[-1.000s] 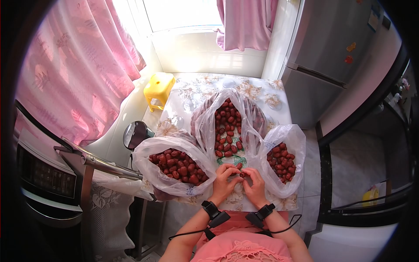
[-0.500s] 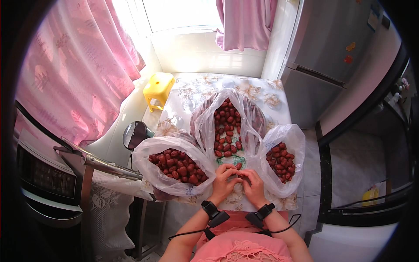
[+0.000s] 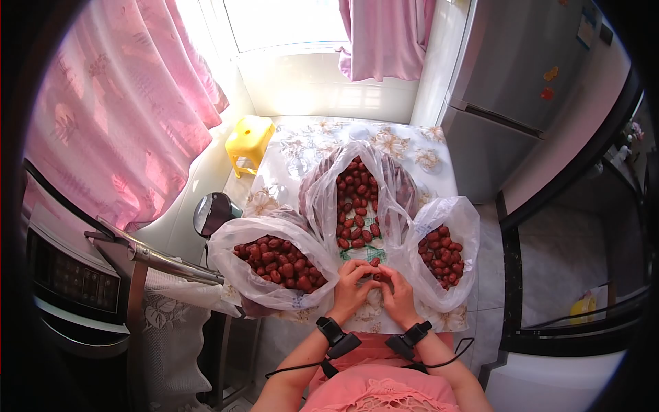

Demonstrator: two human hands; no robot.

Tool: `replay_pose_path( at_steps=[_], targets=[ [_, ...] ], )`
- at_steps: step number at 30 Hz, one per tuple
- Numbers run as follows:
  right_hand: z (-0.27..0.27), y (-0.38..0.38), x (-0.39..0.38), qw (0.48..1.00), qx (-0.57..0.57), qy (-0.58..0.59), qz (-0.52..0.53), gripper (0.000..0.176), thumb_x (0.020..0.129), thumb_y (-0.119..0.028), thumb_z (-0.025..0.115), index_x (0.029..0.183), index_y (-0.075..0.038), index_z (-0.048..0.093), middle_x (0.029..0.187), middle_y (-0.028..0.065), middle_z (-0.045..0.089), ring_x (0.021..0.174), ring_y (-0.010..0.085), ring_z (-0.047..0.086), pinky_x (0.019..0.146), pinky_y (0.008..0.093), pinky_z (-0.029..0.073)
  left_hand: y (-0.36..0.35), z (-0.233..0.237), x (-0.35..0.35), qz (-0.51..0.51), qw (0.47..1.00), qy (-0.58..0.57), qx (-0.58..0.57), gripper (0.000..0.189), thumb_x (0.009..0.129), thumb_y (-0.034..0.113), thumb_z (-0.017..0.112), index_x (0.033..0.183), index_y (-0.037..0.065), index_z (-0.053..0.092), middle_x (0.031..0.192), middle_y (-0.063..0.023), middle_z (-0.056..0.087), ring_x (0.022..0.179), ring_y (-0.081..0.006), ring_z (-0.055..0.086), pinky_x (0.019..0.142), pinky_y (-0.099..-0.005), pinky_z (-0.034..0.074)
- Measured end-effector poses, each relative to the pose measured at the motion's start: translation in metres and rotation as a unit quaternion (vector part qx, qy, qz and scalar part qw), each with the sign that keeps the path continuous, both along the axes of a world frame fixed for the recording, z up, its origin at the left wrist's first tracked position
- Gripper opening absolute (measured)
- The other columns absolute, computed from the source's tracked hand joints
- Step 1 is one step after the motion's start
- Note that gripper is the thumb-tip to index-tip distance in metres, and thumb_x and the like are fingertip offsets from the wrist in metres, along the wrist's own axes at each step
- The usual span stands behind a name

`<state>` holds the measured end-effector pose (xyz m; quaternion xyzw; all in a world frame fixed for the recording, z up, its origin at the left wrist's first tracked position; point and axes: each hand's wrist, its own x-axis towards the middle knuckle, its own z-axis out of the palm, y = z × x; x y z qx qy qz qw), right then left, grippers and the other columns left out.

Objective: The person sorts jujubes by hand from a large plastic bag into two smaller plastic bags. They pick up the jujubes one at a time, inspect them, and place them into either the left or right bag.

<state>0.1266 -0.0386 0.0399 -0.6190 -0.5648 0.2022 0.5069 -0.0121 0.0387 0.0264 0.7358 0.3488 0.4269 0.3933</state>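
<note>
My left hand (image 3: 353, 286) and my right hand (image 3: 397, 295) meet at the front of the table, fingertips pinched together around a red date (image 3: 378, 277). Just beyond the fingers lies another red date (image 3: 375, 261). Ahead of my hands stands a large clear plastic bag (image 3: 321, 182), its mouth open toward me, with many dates (image 3: 357, 182) inside. On the left is a second open bag (image 3: 223, 233) full of dates (image 3: 281, 261). To the right, a smaller heap of dates (image 3: 441, 254) fills a third bag (image 3: 467, 214).
A floral cloth covers the table (image 3: 429, 182). A yellow stool (image 3: 248, 141) stands at its far left, a grey fridge (image 3: 508, 89) at the back right. A metal rail (image 3: 175, 262) and an oven-like appliance (image 3: 75, 275) are close on the left.
Both hands stay in nearly the same place, with only slight finger movement around the date. The bags remain where they were.
</note>
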Motion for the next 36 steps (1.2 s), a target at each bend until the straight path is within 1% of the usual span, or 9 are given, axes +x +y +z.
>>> replay_pose_path(
  at_steps=[14,16,17,21,23,27,29,33,36],
  targets=[
    [-0.001,0.001,0.001,1.000,-0.001,-0.011,0.004,0.036,0.087,0.002,0.069,0.122,-0.004,0.063,0.106,0.0148,0.068,0.098,0.0339,0.068,0.084,0.0409,0.055,0.000,0.007,0.000,0.002,1.000,0.005,0.003,0.032,0.071,0.010,0.086,0.098,0.003,0.071,0.105,-0.0107,0.066,0.101,-0.0290,0.065,0.088,-0.0376,0.052],
    [0.000,0.001,0.000,1.000,-0.004,-0.007,0.004,0.035,0.088,0.001,0.070,0.121,-0.004,0.064,0.105,0.0146,0.068,0.097,0.0332,0.069,0.084,0.0406,0.055,-0.001,0.008,0.000,-0.011,0.998,-0.018,-0.059,0.023,0.085,0.021,0.079,0.101,0.006,0.070,0.106,-0.0101,0.066,0.105,-0.0310,0.062,0.094,-0.0389,0.047],
    [0.001,0.000,0.000,1.000,-0.007,-0.002,0.003,0.034,0.088,0.001,0.071,0.121,-0.004,0.064,0.105,0.0143,0.069,0.096,0.0324,0.069,0.083,0.0403,0.055,-0.001,0.007,0.000,-0.012,0.998,-0.019,-0.057,0.023,0.085,0.021,0.079,0.101,0.006,0.070,0.106,-0.0101,0.066,0.105,-0.0310,0.062,0.094,-0.0389,0.047],
    [0.002,0.001,-0.001,1.000,0.011,-0.012,-0.012,0.032,0.088,-0.001,0.074,0.119,-0.003,0.065,0.100,0.0117,0.072,0.091,0.0263,0.072,0.082,0.0360,0.056,-0.001,0.001,0.001,0.010,0.996,-0.057,-0.060,0.024,0.101,0.027,0.063,0.104,0.004,0.068,0.105,-0.0119,0.065,0.104,-0.0314,0.061,0.092,-0.0380,0.047],
    [0.017,-0.003,-0.001,1.000,0.004,0.027,0.005,0.034,0.086,0.001,0.075,0.118,-0.003,0.065,0.106,0.0126,0.070,0.096,0.0282,0.071,0.085,0.0375,0.055,0.002,0.001,0.001,0.009,0.997,-0.052,-0.051,0.027,0.105,0.029,0.058,0.105,0.003,0.067,0.105,-0.0123,0.065,0.103,-0.0313,0.061,0.091,-0.0380,0.047],
    [0.065,-0.013,0.016,0.999,0.041,-0.008,-0.023,0.034,0.085,0.001,0.076,0.116,-0.003,0.065,0.109,0.0127,0.070,0.100,0.0292,0.070,0.088,0.0376,0.055,-0.002,0.006,-0.001,0.015,0.998,-0.021,-0.059,0.024,0.105,0.025,0.058,0.104,0.003,0.067,0.103,-0.0125,0.065,0.102,-0.0314,0.061,0.090,-0.0383,0.047],
    [0.078,-0.015,0.041,0.984,0.119,-0.098,-0.088,0.033,0.084,0.001,0.076,0.116,-0.003,0.066,0.112,0.0133,0.069,0.103,0.0317,0.068,0.090,0.0390,0.054,-0.001,0.008,0.000,0.016,0.998,-0.018,-0.053,0.023,0.105,0.024,0.057,0.104,0.003,0.067,0.102,-0.0127,0.065,0.101,-0.0315,0.061,0.089,-0.0382,0.047],
    [0.092,-0.018,0.076,0.961,0.061,-0.194,-0.185,0.040,0.083,0.001,0.073,0.122,-0.002,0.064,0.122,0.0158,0.064,0.116,0.0350,0.061,0.100,0.0442,0.049,-0.002,0.005,0.002,0.025,0.999,-0.020,-0.039,0.021,0.105,0.022,0.057,0.103,0.003,0.067,0.099,-0.0132,0.064,0.099,-0.0327,0.061,0.088,-0.0386,0.047],
    [0.082,-0.020,0.071,0.972,0.073,-0.139,-0.176,0.041,0.084,0.001,0.071,0.125,-0.003,0.063,0.125,0.0161,0.062,0.117,0.0353,0.059,0.102,0.0444,0.047,-0.001,0.005,0.003,0.031,0.998,-0.024,-0.047,0.019,0.104,0.019,0.058,0.103,0.002,0.067,0.098,-0.0130,0.064,0.098,-0.0321,0.061,0.088,-0.0386,0.047]
  ],
)
